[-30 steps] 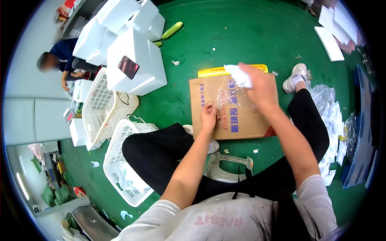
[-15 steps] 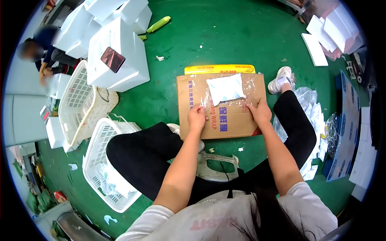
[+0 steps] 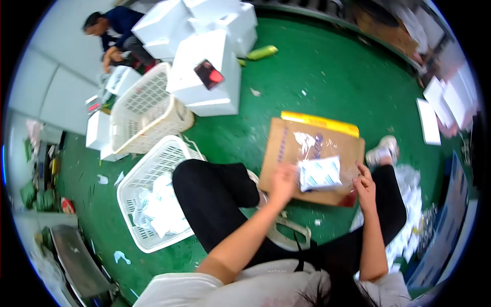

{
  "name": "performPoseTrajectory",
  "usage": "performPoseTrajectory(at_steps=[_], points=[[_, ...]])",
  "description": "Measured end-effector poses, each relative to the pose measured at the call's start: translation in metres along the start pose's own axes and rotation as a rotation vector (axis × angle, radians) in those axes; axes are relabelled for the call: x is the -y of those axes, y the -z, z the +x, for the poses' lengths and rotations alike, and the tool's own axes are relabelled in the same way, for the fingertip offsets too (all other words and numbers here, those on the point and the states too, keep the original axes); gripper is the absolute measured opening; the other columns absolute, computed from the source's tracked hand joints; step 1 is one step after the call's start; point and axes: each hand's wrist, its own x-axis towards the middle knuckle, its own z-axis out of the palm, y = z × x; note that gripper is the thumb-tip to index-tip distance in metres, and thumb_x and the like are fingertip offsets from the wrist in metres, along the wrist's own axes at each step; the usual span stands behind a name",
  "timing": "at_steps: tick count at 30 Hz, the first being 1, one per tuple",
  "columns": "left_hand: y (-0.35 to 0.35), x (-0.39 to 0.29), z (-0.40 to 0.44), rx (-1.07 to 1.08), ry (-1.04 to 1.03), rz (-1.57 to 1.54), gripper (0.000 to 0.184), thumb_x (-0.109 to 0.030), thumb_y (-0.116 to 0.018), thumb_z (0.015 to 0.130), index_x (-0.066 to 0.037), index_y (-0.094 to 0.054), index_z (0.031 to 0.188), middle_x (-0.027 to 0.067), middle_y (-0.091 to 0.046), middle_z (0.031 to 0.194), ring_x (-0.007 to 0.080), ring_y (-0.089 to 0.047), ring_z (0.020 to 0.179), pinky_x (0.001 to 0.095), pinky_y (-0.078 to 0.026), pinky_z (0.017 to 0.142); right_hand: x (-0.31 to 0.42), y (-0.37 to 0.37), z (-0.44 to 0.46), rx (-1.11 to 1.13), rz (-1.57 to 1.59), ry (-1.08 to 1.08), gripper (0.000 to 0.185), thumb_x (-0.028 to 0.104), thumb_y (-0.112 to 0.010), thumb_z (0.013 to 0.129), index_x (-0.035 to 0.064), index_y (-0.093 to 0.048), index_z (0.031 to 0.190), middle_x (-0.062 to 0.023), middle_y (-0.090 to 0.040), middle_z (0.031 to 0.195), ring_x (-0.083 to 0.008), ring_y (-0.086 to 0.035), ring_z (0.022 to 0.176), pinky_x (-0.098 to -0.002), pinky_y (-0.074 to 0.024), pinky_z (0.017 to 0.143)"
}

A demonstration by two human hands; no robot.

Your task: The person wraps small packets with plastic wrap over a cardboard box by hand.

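Observation:
A white packet with pale blue print (image 3: pixel 320 173) is over the near half of a flat brown cardboard box (image 3: pixel 286 146) with printed writing. Clear plastic film (image 3: pixel 349 176) glints around the packet and on the cardboard. My left hand (image 3: pixel 284 181) is closed at the packet's left side, its fingers blurred and seemingly on the film's edge. At the right side, my right hand (image 3: pixel 364 188) pinches the film with bent fingers, a little apart from the packet. Along the box's far edge lies a long yellow carton (image 3: pixel 319 123).
White baskets (image 3: pixel 153 179) stand at left, the nearer holding crumpled white material. White foam boxes (image 3: pixel 204 71) carry a phone (image 3: pixel 208 74). A person (image 3: pixel 120 30) sits behind them. Plastic packaging (image 3: pixel 404 189) lies by my right leg on the green floor (image 3: pixel 307 66).
The view has swung left, so the box appears lower and further right. The packet has come nearer to me on the cardboard. My hands now flank it at its left and right sides.

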Motion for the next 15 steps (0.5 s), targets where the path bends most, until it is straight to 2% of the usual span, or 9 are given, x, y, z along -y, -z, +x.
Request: performPoseTrajectory(at_steps=[1,2,3,4,5,7,8,12,15], points=[[-0.030,0.004,0.002,0.016,-0.150,-0.072,0.012,-0.010,-0.057,0.093,-0.002,-0.063,0.099,0.0091,-0.064,0.095,0.0236,-0.062,0.089,0.0341,-0.050,0.085,-0.013,-0.022,0.018,0.005,0.078,-0.109,0.023,0.014,-0.063,0.088,-0.0023,-0.063,0.072,-0.0180,-0.050,0.139,-0.0251,-0.047,0.129,-0.0402,-0.0354,0.107],[-0.055,0.024,0.016,0.198,-0.178,-0.108,0.014,-0.011,-0.054,0.094,-0.003,-0.063,0.101,0.0121,-0.063,0.100,0.0258,-0.060,0.096,0.0326,-0.048,0.089,-0.050,-0.049,0.032,0.097,0.041,-0.098,0.015,0.014,-0.063,0.087,-0.0015,-0.064,0.086,-0.0184,-0.050,0.139,-0.0287,-0.047,0.129,-0.0436,-0.0331,0.108],[-0.066,0.015,0.026,0.423,-0.040,0.058,0.018,-0.014,-0.051,0.094,-0.005,-0.061,0.105,0.0164,-0.061,0.108,0.0314,-0.059,0.105,0.0414,-0.043,0.098,-0.080,-0.069,0.044,0.192,-0.006,-0.085,0.019,0.014,-0.063,0.087,-0.0007,-0.065,0.099,-0.0189,-0.051,0.138,-0.0322,-0.047,0.130,-0.0469,-0.0309,0.110],[-0.086,0.023,0.025,0.287,-0.263,0.520,0.022,-0.017,-0.050,0.093,-0.009,-0.061,0.110,0.0169,-0.059,0.127,0.0339,-0.052,0.124,0.0535,-0.033,0.107,-0.080,-0.080,0.046,0.234,-0.200,0.015,0.032,0.012,-0.063,0.084,0.0001,-0.058,0.114,-0.0192,-0.048,0.141,-0.0353,-0.043,0.132,-0.0494,-0.0264,0.112],[-0.087,0.025,0.030,0.331,-0.238,0.520,0.027,-0.023,-0.049,0.093,-0.005,-0.061,0.110,0.0172,-0.050,0.140,0.0328,-0.040,0.137,0.0600,-0.021,0.111,-0.079,-0.088,0.043,0.258,-0.396,0.109,0.050,0.011,-0.063,0.082,0.0010,-0.051,0.129,-0.0195,-0.046,0.143,-0.0384,-0.040,0.134,-0.0519,-0.0220,0.114],[-0.077,0.027,0.031,0.438,-0.467,0.704,0.036,-0.023,-0.054,0.089,-0.002,-0.056,0.118,0.0202,-0.042,0.146,0.0352,-0.034,0.139,0.0578,-0.022,0.112,-0.048,-0.086,0.031,0.382,-0.644,0.274,0.071,0.007,-0.063,0.076,0.0025,-0.037,0.141,-0.0189,-0.038,0.148,-0.0385,-0.034,0.137,-0.0560,-0.0161,0.115],[-0.069,0.020,0.034,0.456,-0.519,0.695,0.040,-0.022,-0.057,0.087,-0.002,-0.053,0.122,0.0216,-0.039,0.148,0.0358,-0.033,0.140,0.0569,-0.022,0.113,-0.040,-0.082,0.029,0.446,-0.792,0.331,0.074,0.006,-0.065,0.073,0.0042,-0.038,0.141,-0.0163,-0.033,0.152,-0.0361,-0.032,0.139,-0.0579,-0.0203,0.113],[-0.036,0.010,0.029,0.596,-0.650,0.662,0.062,-0.016,-0.068,0.077,-0.002,-0.044,0.133,0.0257,-0.029,0.151,0.0381,-0.026,0.143,0.0521,-0.022,0.115,-0.045,-0.089,0.043,0.438,-1.063,0.429,0.080,0.009,-0.072,0.066,0.0068,-0.041,0.139,-0.0145,-0.035,0.150,-0.0335,-0.035,0.137,-0.0533,-0.0287,0.111],[-0.029,0.032,0.049,0.553,-0.785,0.688,0.070,-0.013,-0.071,0.076,-0.006,-0.040,0.138,0.0251,-0.032,0.149,0.0381,-0.031,0.140,0.0473,-0.027,0.114,-0.039,-0.097,0.060,0.455,-0.991,0.348,0.080,0.013,-0.077,0.061,0.0080,-0.047,0.135,-0.0145,-0.044,0.144,-0.0318,-0.043,0.132,-0.0480,-0.0339,0.108]])
